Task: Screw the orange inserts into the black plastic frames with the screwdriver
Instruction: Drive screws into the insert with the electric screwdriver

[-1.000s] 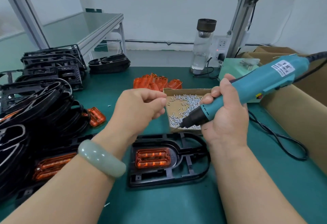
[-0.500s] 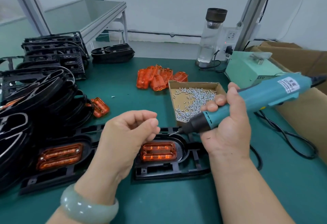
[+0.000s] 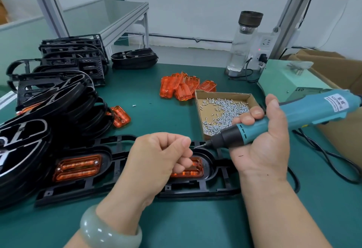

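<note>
A black plastic frame (image 3: 215,187) lies in front of me on the green mat, with an orange insert (image 3: 195,171) seated in its oval recess. My left hand (image 3: 162,155) hovers over the insert with fingers curled, thumb and forefinger pinching what looks like a small screw. My right hand (image 3: 262,150) grips the teal electric screwdriver (image 3: 293,114). Its bit points left and down, close to my left thumb, above the frame's upper edge. A second frame (image 3: 64,189) with an orange insert (image 3: 78,166) lies to the left.
A cardboard tray (image 3: 223,93) of several small screws sits behind the frame. Loose orange inserts (image 3: 182,89) are piled beyond it, and one (image 3: 120,116) lies by the stacked black frames (image 3: 58,101) at left. A glass bottle (image 3: 244,40), pale green box (image 3: 284,79) and black cable (image 3: 329,161) stand right.
My left hand has come down from near the screw tray to just over the insert. My right hand has lowered the screwdriver so its bit meets my left fingertips. The view has tilted down.
</note>
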